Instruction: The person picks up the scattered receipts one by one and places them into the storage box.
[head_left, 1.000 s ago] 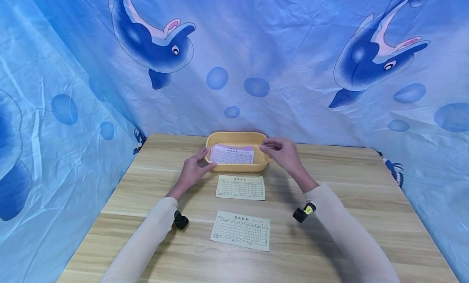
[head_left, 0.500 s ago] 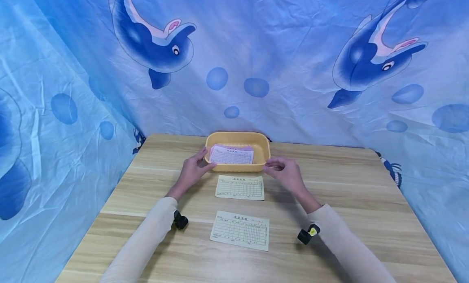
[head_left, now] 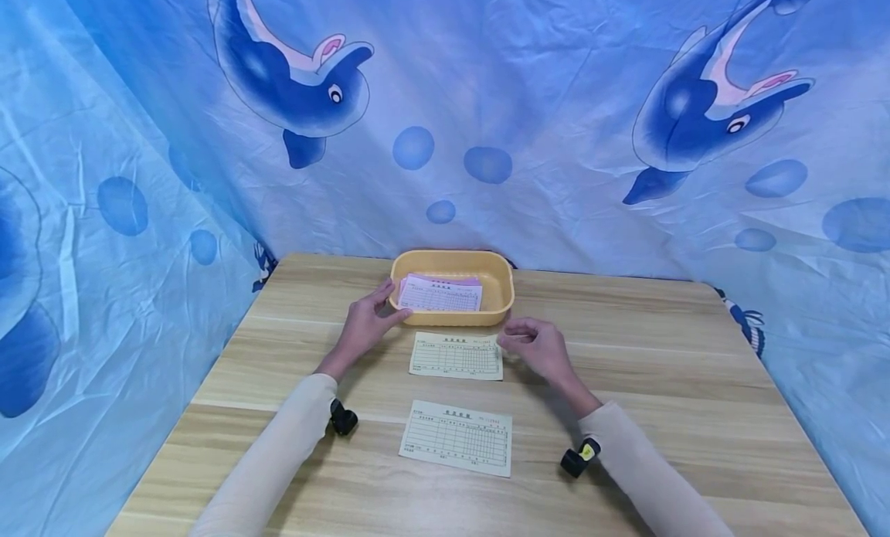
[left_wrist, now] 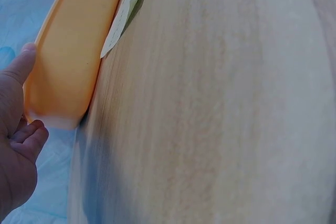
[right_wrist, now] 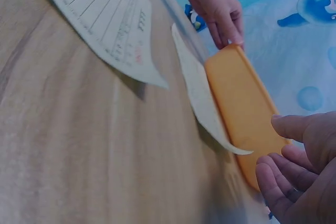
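A yellow plastic basket point(head_left: 492, 318) stands at the back of the wooden table. Inside it, toward the left, lie pink and white printed slips point(head_left: 445, 295). My left hand point(head_left: 366, 324) grips the basket's left end, thumb on the near rim; the left wrist view shows the thumb against the basket wall point(left_wrist: 71, 51). My right hand point(head_left: 538, 348) hovers by the right edge of a pale yellow slip point(head_left: 455, 357) just in front of the basket. In the right wrist view, the right hand's thumb and loosely bent fingers point(right_wrist: 278, 177) stand apart, holding nothing.
A second pale yellow slip point(head_left: 455, 438) lies nearer on the wooden table point(head_left: 660, 382), its corner curling up in the right wrist view. Behind the table hangs a blue curtain point(head_left: 556, 96) printed with dolphins.
My right hand has moved from above the basket's right end, down past its near corner, to the right edge of the farther yellow slip. The left hand has stayed on the basket.
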Available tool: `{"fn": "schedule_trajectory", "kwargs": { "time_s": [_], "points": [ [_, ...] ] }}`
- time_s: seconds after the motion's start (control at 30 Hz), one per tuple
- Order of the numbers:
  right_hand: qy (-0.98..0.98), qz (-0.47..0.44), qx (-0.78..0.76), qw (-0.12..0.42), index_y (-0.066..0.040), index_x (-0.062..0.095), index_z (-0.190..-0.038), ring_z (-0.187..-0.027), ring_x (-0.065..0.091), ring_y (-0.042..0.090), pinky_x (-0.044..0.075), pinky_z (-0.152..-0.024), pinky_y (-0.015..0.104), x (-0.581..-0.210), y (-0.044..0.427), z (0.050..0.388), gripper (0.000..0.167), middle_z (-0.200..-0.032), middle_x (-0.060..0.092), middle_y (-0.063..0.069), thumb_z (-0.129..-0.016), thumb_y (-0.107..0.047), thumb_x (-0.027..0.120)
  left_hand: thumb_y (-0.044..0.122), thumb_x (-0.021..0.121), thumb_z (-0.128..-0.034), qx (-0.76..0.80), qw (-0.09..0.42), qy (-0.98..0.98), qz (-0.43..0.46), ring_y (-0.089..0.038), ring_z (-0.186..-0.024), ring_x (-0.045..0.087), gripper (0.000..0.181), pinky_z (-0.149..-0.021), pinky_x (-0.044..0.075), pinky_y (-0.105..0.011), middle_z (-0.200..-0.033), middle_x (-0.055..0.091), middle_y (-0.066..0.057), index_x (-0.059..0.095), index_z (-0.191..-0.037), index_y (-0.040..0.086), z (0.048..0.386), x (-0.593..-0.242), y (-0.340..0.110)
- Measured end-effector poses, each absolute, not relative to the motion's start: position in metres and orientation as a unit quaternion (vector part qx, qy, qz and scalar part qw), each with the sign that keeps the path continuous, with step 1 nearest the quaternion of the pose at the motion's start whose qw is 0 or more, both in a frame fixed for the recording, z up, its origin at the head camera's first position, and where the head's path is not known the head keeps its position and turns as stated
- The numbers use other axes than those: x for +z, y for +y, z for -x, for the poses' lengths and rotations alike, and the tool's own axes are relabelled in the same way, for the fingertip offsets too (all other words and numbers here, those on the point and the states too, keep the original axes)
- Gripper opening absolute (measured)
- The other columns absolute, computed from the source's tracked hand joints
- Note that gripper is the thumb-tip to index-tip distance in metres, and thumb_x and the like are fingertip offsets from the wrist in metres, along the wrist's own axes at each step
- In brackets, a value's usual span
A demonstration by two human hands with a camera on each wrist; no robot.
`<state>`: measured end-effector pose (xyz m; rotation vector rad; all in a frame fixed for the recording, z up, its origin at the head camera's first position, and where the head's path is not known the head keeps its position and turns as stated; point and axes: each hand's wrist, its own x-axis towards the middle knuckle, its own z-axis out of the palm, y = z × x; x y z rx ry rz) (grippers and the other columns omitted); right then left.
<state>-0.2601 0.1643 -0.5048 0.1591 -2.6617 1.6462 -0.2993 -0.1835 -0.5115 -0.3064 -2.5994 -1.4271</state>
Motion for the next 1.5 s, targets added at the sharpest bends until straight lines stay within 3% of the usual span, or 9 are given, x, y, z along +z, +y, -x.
{"fn": "schedule_trajectory", "kwargs": {
  "time_s": [0.33, 0.63, 0.93, 1.2, 1.5],
  "points": [
    [-0.846, -0.036, 0.532, -0.015, -0.004, 0.074, -0.115, -0.098, 0.073, 0.024, 0.063, -0.089, 0.037, -0.523, 0.158, 0.265, 0.038, -0.109, 0.076, 0.011, -0.083, -0.018, 0.087, 0.037, 0.08, -0.0891, -0.478, 0.087, -0.867, 0.107, -0.032, -0.142, 0.047, 0.081, -0.112, 0.049, -0.04, -0.161, 0.037, -0.014, 0.044, -0.15, -0.003, 0.3, -0.513, -0.183],
    [-0.856, -0.032, 0.516, -0.008, -0.005, 0.073, -0.113, -0.096, 0.073, 0.024, 0.063, -0.086, 0.038, -0.525, 0.151, 0.264, 0.036, -0.104, 0.077, 0.009, -0.081, -0.016, 0.087, 0.038, 0.08, -0.0883, -0.483, 0.084, -0.865, 0.106, -0.029, -0.143, 0.045, 0.082, -0.113, 0.048, -0.038, -0.162, 0.036, -0.008, 0.044, -0.15, -0.002, 0.301, -0.514, -0.183],
    [-0.873, -0.046, 0.485, 0.012, -0.004, 0.073, -0.109, -0.086, 0.073, 0.02, 0.063, -0.08, 0.034, -0.528, 0.145, 0.267, 0.035, -0.095, 0.077, 0.007, -0.078, -0.011, 0.088, 0.038, 0.08, -0.0889, -0.478, 0.082, -0.868, 0.105, -0.031, -0.144, 0.045, 0.082, -0.113, 0.047, -0.04, -0.162, 0.037, -0.013, 0.044, -0.15, -0.002, 0.3, -0.51, -0.183],
    [-0.883, -0.039, 0.467, -0.003, -0.007, 0.075, -0.103, -0.081, 0.069, 0.015, 0.058, -0.071, 0.026, -0.526, 0.146, 0.268, 0.023, -0.088, 0.075, 0.001, -0.082, -0.009, 0.085, 0.033, 0.08, -0.0901, -0.477, 0.082, -0.869, 0.1, -0.032, -0.143, 0.046, 0.078, -0.113, 0.048, -0.041, -0.162, 0.037, -0.012, 0.045, -0.15, -0.002, 0.3, -0.509, -0.182],
    [-0.881, -0.058, 0.469, -0.012, -0.008, 0.075, -0.099, -0.082, 0.068, 0.015, 0.06, -0.072, 0.027, -0.517, 0.147, 0.263, 0.015, -0.089, 0.074, 0.002, -0.086, -0.009, 0.082, 0.032, 0.082, -0.0892, -0.474, 0.078, -0.872, 0.093, -0.032, -0.142, 0.046, 0.078, -0.113, 0.048, -0.04, -0.162, 0.037, -0.009, 0.045, -0.149, -0.003, 0.3, -0.508, -0.182]
  ]
}}
